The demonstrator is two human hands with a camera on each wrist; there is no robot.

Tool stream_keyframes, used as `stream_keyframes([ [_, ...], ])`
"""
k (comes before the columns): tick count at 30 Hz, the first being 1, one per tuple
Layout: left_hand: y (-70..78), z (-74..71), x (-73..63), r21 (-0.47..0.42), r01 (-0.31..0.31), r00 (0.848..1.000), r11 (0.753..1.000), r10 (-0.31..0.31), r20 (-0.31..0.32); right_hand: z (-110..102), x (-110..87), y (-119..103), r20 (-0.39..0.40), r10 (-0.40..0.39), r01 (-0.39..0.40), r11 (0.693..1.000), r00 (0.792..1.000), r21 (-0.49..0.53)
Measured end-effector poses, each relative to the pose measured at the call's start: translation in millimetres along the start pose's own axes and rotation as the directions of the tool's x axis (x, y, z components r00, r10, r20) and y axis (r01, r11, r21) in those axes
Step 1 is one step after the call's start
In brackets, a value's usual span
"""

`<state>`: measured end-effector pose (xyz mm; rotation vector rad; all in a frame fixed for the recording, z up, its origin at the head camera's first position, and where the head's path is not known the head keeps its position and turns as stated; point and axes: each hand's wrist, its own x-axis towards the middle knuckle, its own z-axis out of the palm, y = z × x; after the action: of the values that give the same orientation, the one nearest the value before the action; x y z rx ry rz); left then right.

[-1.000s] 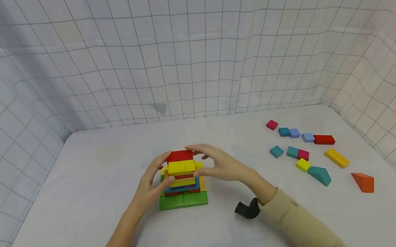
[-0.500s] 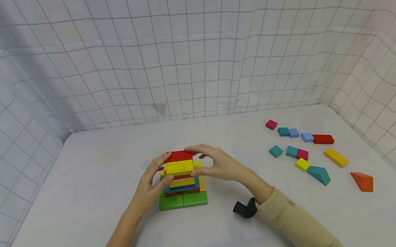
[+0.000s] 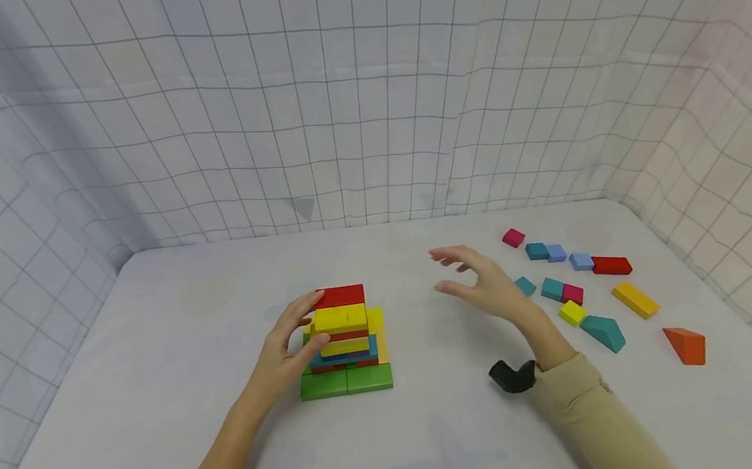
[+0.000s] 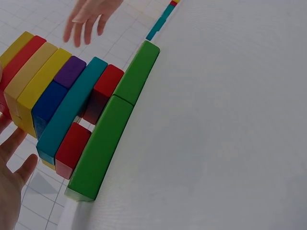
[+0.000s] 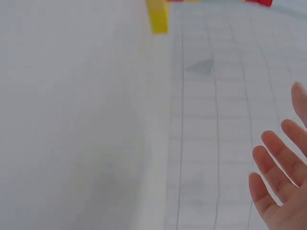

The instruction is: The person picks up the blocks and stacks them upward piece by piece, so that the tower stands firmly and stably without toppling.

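Note:
A tower of coloured wooden blocks [image 3: 340, 320] stands on the table. Two green blocks [image 4: 112, 129] lie at its front foot, with red, teal [image 4: 72, 112], blue, purple and yellow layers stacked above and a red block [image 3: 341, 296] showing at the top. My left hand [image 3: 283, 358] rests at the tower's left side, index fingertip by the top red block and thumb near the yellow layers; whether the thumb touches cannot be told. My right hand [image 3: 490, 287] is in the air right of the tower, fingers spread and holding nothing. In the right wrist view its palm [image 5: 288, 191] shows bare.
Loose blocks lie to the right: small teal, light blue and crimson ones, a red bar [image 3: 611, 265], a yellow bar [image 3: 635, 300], a yellow cube [image 3: 572, 312], a teal wedge [image 3: 604, 333] and an orange triangular block [image 3: 686, 345]. A gridded white curtain [image 3: 357, 94] surrounds the table's back and sides.
My right hand has left the tower's right side and moved right, toward the loose blocks. My left hand stays at the tower, which looks the same.

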<state>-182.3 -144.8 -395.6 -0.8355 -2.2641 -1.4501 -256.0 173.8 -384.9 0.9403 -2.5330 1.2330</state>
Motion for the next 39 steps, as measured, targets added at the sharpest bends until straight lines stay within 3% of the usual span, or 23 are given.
stream_keyframes([
  [4, -0.3, 0.6, -0.3, -0.002, -0.011, 1.000, 1.000, 0.011, -0.007, -31, -27.6, 33, -0.045, 0.152, -0.155, 0.984, 0.987, -0.092],
  [9, 0.2, 1.3, 0.4, 0.001, -0.008, 1.000, 1.000, 0.008, -0.009, -57, -58.5, 61, -0.039, 0.315, -0.317, 0.927, 0.948, -0.199],
  [13, 1.3, 0.4, 0.6, 0.011, 0.005, 1.000, 1.000, -0.004, -0.007, -65, -72.2, 74, -0.038, 0.340, -0.336, 0.898, 0.940, -0.284],
  [17, 2.2, 0.0, 0.7, 0.016, 0.012, 1.000, 1.000, -0.012, -0.003, -64, -77.3, 79, -0.049, 0.335, -0.334, 0.893, 0.941, -0.302],
  [25, 0.2, 0.3, -0.2, 0.002, 0.000, 1.000, 1.000, 0.000, 0.001, -58, -76.1, 81, -0.076, 0.309, -0.318, 0.898, 0.948, -0.305],
  [28, -0.4, 0.0, -0.8, -0.005, 0.000, 1.000, 1.000, 0.000, 0.004, -56, -67.9, 72, -0.081, 0.290, -0.301, 0.921, 0.953, -0.246],
  [33, -1.7, -0.3, -1.7, -0.027, -0.010, 1.000, 1.000, 0.010, 0.005, -44, -34.8, 38, -0.096, 0.134, -0.148, 0.978, 0.986, -0.149],
  [39, -1.9, -0.5, -0.9, -0.045, -0.021, 1.000, 0.999, 0.022, 0.017, -19, 9.8, -22, -0.051, -0.055, 0.052, 0.997, 0.997, -0.050],
])
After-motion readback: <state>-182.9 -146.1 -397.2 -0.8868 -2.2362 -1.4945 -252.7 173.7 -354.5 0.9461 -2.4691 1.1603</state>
